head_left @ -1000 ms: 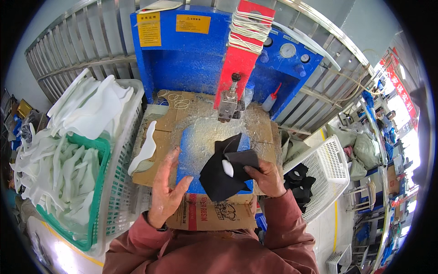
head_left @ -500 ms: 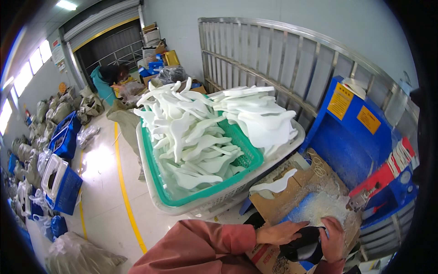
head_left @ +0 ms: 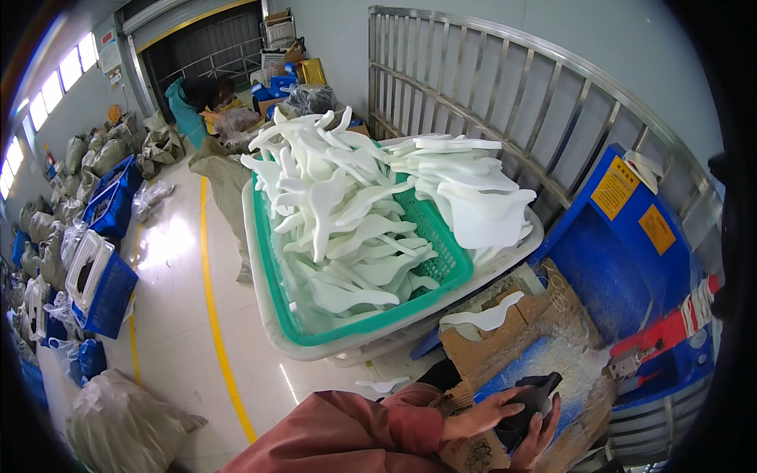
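Over the work surface at the lower right, both my hands hold a black, bent piece (head_left: 527, 413) with a pointed end; I cannot make out its exact kind. My left hand (head_left: 487, 413) grips it from the left, fingers across its upper side. From the right, my right hand (head_left: 538, 435) closes round its lower side, where a pale patch shows. Beneath them lies a blue board (head_left: 527, 364) dusted with white powder. A red tool arm (head_left: 661, 331) with a metal end points toward the board from the right.
White curved foam-like pieces (head_left: 347, 213) heap high in a green basket (head_left: 430, 302), set within a white tub (head_left: 272, 335). A blue machine housing (head_left: 611, 244) stands at right, before a metal railing (head_left: 505, 110). Another person (head_left: 189, 110) bends over bags far left. Blue crates (head_left: 106, 296) line the floor.
The black piece has been lifted and turned, its pointed end now up, and my hands have shifted round it. The whole view has swung slightly. A white piece on the floor has come into sight.
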Motion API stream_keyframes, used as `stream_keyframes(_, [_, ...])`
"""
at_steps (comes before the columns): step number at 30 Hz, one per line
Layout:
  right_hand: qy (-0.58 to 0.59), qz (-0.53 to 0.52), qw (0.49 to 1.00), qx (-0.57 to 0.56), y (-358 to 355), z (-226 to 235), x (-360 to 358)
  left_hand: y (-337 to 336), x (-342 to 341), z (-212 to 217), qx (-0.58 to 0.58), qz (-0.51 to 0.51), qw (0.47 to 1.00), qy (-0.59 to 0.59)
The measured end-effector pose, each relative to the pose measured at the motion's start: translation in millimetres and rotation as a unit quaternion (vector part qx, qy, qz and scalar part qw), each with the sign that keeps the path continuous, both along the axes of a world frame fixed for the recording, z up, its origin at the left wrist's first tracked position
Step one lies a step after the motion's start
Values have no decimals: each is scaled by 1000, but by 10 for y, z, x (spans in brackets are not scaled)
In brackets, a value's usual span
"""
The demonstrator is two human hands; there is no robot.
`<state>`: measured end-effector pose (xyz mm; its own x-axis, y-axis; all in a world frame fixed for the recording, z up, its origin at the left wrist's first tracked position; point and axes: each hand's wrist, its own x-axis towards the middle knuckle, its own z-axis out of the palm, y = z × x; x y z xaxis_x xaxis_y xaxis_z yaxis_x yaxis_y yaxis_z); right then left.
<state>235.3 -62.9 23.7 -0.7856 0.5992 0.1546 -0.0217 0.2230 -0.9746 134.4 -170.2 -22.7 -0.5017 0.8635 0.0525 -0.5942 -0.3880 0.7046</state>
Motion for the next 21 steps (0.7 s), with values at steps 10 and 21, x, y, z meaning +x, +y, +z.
stream_keyframes(10, [5,-18,986,-166,65,-311,86,-183,-133,28,79,-52,993,-64])
stream_keyframes(21, [-25,-17,991,-130,436,-50,396,-347,-374,-353,-24,-34,992,120])
